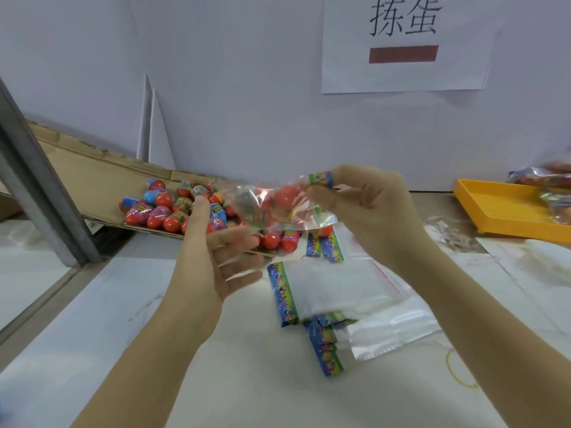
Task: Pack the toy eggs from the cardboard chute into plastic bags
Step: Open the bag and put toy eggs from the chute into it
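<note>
We are mid-fill: our right hand [370, 211] pinches the plastic bag [278, 208] by its printed top, eggs inside; our left hand [213, 257] hangs beside it, fingers spread. Next we likely need more toy eggs [160, 208] from the cardboard chute [92, 180], far left.

**Eggs piled at the chute's low end, one bag filling**

Red, blue and pink toy eggs [160, 208] crowd the low end of the cardboard chute [102, 177] at the bench's [123, 319] back-left. A clear bag [287, 208], held aloft, contains red eggs. Empty bags [333, 288] lie flat mid-bench.
</note>
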Demonstrator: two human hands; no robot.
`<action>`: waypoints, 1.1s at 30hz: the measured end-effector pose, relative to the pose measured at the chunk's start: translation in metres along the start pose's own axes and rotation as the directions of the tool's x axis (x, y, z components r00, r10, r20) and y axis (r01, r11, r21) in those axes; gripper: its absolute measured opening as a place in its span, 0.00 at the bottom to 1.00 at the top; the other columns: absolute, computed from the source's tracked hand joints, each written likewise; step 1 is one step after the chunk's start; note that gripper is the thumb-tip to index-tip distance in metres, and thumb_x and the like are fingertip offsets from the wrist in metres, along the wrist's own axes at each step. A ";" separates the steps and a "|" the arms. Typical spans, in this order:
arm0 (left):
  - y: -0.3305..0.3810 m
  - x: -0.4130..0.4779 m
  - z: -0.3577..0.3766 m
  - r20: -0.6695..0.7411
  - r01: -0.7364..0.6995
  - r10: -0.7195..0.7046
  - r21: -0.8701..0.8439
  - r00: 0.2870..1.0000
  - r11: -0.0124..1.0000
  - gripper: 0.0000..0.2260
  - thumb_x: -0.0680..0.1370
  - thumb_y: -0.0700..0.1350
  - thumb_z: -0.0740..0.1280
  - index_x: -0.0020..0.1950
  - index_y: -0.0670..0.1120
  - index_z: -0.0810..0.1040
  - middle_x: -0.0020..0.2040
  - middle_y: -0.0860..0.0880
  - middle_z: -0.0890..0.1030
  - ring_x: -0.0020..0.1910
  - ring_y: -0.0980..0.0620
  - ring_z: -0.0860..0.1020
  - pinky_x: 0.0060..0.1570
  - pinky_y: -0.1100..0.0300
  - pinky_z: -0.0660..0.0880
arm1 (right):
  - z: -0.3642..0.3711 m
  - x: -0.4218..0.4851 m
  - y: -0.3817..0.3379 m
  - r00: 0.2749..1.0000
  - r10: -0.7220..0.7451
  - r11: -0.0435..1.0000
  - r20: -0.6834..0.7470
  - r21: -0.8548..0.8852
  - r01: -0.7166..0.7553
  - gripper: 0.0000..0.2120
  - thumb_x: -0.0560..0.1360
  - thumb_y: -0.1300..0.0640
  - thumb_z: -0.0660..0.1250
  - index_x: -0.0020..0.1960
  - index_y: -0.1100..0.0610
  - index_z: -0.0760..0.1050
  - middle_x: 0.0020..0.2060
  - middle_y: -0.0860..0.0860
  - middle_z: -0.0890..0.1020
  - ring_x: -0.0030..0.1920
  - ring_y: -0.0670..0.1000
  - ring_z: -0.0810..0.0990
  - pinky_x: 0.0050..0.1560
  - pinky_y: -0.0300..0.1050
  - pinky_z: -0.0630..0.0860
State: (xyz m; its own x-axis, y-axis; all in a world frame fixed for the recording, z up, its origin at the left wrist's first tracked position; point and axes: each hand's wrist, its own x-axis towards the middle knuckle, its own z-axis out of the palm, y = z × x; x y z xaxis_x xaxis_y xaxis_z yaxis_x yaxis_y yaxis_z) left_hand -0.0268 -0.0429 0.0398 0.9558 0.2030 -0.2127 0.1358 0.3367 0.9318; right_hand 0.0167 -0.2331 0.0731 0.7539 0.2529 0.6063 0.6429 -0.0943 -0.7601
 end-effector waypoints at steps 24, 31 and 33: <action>-0.008 -0.003 0.007 0.024 -0.226 0.236 -0.208 0.971 0.952 0.09 0.69 0.48 0.68 0.40 0.47 0.87 0.45 0.43 0.86 0.44 0.45 0.85 0.39 0.55 0.82 | 0.020 -0.008 0.010 0.839 0.500 0.732 0.213 0.413 -0.541 0.14 0.64 0.57 0.74 0.50 0.56 0.83 0.43 0.55 0.86 0.39 0.54 0.83 0.35 0.41 0.80; -0.006 -0.002 0.007 -0.048 -0.259 0.255 -0.255 0.966 0.931 0.06 0.68 0.44 0.69 0.37 0.46 0.86 0.44 0.44 0.86 0.43 0.47 0.85 0.37 0.59 0.81 | 0.015 -0.006 0.020 0.839 0.499 0.673 0.217 0.512 -0.534 0.12 0.60 0.58 0.76 0.44 0.58 0.85 0.44 0.59 0.85 0.42 0.54 0.85 0.43 0.46 0.83; -0.006 -0.002 0.007 -0.049 -0.254 0.251 -0.277 0.967 0.927 0.07 0.68 0.44 0.69 0.41 0.44 0.85 0.44 0.43 0.86 0.42 0.46 0.85 0.36 0.58 0.81 | 0.014 -0.006 0.022 0.837 0.504 0.670 0.212 0.516 -0.534 0.11 0.62 0.59 0.74 0.44 0.60 0.83 0.41 0.59 0.85 0.40 0.54 0.85 0.40 0.44 0.82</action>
State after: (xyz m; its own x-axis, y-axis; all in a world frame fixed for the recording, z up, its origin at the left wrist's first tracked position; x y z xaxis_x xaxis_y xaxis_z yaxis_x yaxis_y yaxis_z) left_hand -0.0274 -0.0513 0.0363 0.9452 0.3261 0.0133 -0.1893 0.5146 0.8362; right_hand 0.0245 -0.2236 0.0497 0.9265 0.3687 0.0748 -0.0417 0.2981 -0.9536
